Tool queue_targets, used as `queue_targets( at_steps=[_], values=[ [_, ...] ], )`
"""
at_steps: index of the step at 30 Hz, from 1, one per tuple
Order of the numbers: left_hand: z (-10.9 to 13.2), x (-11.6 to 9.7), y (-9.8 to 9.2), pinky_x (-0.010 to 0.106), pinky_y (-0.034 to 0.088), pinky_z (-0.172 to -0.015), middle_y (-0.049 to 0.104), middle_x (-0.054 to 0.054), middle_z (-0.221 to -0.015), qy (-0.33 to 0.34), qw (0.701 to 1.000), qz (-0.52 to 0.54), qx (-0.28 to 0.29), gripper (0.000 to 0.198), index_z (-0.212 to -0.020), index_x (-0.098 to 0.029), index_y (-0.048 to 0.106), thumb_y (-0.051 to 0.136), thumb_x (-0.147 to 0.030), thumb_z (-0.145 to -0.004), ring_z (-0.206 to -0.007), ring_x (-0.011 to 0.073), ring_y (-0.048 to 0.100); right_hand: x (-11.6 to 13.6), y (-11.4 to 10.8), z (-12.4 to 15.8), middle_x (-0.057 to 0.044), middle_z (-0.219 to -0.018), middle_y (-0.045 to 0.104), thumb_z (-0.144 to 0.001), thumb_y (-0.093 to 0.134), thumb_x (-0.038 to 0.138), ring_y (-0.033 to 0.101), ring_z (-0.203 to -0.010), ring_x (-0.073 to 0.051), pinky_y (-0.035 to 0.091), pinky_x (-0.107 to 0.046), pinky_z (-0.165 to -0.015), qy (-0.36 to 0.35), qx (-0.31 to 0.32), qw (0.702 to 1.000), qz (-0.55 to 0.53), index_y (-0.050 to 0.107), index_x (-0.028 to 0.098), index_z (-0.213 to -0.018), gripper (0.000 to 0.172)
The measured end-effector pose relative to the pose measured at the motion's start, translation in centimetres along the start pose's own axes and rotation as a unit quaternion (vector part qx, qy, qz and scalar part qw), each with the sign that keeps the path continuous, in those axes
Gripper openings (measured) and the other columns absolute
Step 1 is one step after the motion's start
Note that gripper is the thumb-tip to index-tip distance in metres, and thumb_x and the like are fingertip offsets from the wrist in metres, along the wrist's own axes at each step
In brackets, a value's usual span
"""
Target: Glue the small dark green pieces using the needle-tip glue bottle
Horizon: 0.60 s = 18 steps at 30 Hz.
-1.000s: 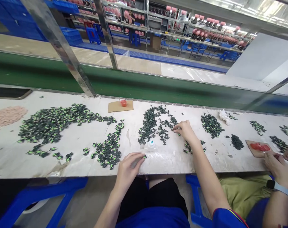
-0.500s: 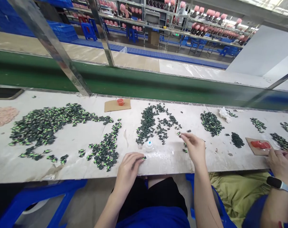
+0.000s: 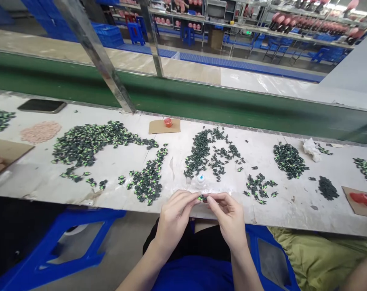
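The left hand [image 3: 175,212] and right hand [image 3: 228,212] hid most of a tiny green-and-black piece [image 3: 200,198], its shape unreadable. The left edge cut off a cardboard sheet [image 3: 15,151]; the right, a co-worker's blurred forearm [image 3: 363,273].

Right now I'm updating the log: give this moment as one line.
left hand: pinching small black-and-green piece | right hand: fingertips at same piece | beyond hands: white blue-tipped container, pile of dark pieces
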State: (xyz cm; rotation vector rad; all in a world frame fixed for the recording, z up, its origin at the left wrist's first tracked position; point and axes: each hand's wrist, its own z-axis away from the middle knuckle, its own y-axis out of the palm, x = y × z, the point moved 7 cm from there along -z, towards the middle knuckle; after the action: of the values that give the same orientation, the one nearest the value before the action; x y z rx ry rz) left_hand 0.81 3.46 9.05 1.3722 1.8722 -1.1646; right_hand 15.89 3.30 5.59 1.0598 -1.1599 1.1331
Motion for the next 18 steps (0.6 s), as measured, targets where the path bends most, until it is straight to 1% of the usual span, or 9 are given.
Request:
queue_targets(
  at_steps=[4, 8, 11, 14, 16, 18],
  values=[
    [0.3, 0.0, 0.0, 0.025, 0.054, -0.066, 0.07, 0.004, -0.078, 0.012, 1.0, 0.008, 0.01, 0.022, -0.098, -0.021, 0.071, 0.055, -0.009, -0.088, -0.075, 0.0157, 0.065, -0.3, 0.4, 0.0, -0.005, -0.077, 0.075, -0.074, 0.072, 0.038, 0.072, -0.074, -0.019, 0.06, -0.031, -0.07, -0.001, 0.006, 1.0, -0.001, 0.071, 0.019, -0.075, 0.019],
    [0.5, 0.3, 0.1, 0.025, 0.054, -0.066, 0.07, 0.004, -0.078, 0.006, 1.0, 0.019, 0.013, 0.024, -0.099, -0.022, 0.071, 0.054, -0.009, -0.089, -0.076, 0.0158, 0.065, 0.3, 0.6, 0.0, -0.004, -0.076, 0.075, -0.075, 0.071, 0.032, 0.072, -0.074, -0.019, 0.06, -0.031, -0.07, -0.025, 0.007, 1.0, 0.014, 0.071, 0.019, -0.074, 0.013],
    [0.4, 0.4, 0.1, 0.026, 0.055, -0.066, 0.071, 0.005, -0.079, -0.002, 1.0, 0.022, 0.015, 0.024, -0.099, -0.022, 0.072, 0.054, -0.01, -0.089, -0.076, 0.0166, 0.065, 0.8, 0.7, 0.1, -0.004, -0.077, 0.075, -0.076, 0.07, 0.028, 0.071, -0.074, -0.019, 0.059, -0.031, -0.07, -0.063, 0.012, 0.997, 0.036, 0.071, 0.019, -0.074, 0.009],
    [0.3, 0.4, 0.0, 0.027, 0.055, -0.067, 0.072, 0.006, -0.079, -0.01, 0.999, 0.026, 0.016, 0.023, -0.096, -0.021, 0.073, 0.054, -0.011, -0.088, -0.076, 0.0172, 0.065, 1.2, 0.7, 0.1, -0.004, -0.075, 0.073, -0.078, 0.069, 0.023, 0.07, -0.073, -0.018, 0.058, -0.03, -0.07, -0.123, 0.014, 0.99, 0.067, 0.07, 0.02, -0.073, 0.007],
    [0.3, 0.4, 0.0, 0.028, 0.056, -0.068, 0.073, 0.006, -0.081, -0.033, 0.999, 0.032, 0.025, 0.02, -0.095, -0.021, 0.074, 0.057, -0.013, -0.087, -0.077, 0.018, 0.066, 1.4, 0.8, 0.1, -0.004, -0.074, 0.072, -0.079, 0.068, 0.02, 0.069, -0.072, -0.017, 0.057, -0.03, -0.069, -0.168, 0.015, 0.982, 0.084, 0.069, 0.02, -0.072, 0.007],
    [0.3, 0.7, -0.1, 0.028, 0.057, -0.07, 0.074, 0.006, -0.083, -0.071, 0.996, 0.036, 0.034, 0.018, -0.093, -0.021, 0.074, 0.059, -0.015, -0.086, -0.079, 0.0188, 0.068, 1.6, 1.0, 0.1, -0.004, -0.074, 0.071, -0.079, 0.067, 0.016, 0.068, -0.071, -0.016, 0.057, -0.029, -0.068, -0.207, 0.015, 0.973, 0.099, 0.068, 0.02, -0.073, 0.007]
  ],
)
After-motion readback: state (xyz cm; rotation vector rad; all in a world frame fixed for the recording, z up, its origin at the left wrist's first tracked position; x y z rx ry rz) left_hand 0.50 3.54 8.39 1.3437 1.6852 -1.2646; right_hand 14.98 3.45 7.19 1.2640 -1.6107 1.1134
